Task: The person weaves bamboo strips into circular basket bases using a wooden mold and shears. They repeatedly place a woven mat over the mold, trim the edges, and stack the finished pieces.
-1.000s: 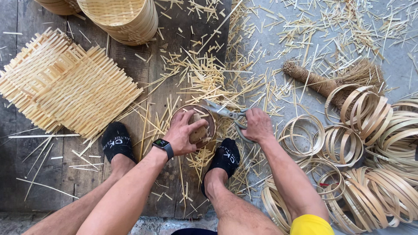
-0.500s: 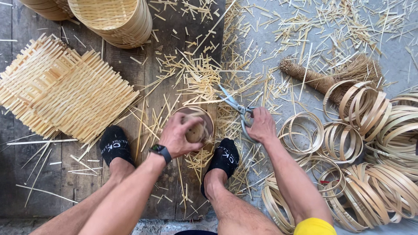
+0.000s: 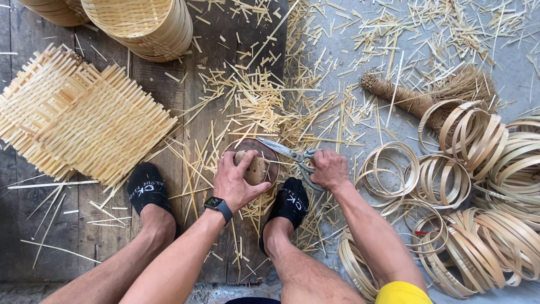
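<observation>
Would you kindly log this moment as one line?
left hand: holds small basket | right hand: scissors at rim | offcuts on floor

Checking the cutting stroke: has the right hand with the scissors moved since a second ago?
Yes. The right hand and scissors have swung round: the blades pointed away from the round piece before, now they reach over its rim.

Left hand (image 3: 235,181) presses a stone (image 3: 253,168) into a small round woven basket (image 3: 273,163); right hand (image 3: 331,169) grips scissors (image 3: 287,151) at its rim. Woven mats (image 3: 79,118), stacked baskets (image 3: 143,25), bamboo rings (image 3: 478,180), brush (image 3: 427,95), scattered bamboo offcuts (image 3: 264,95).
</observation>
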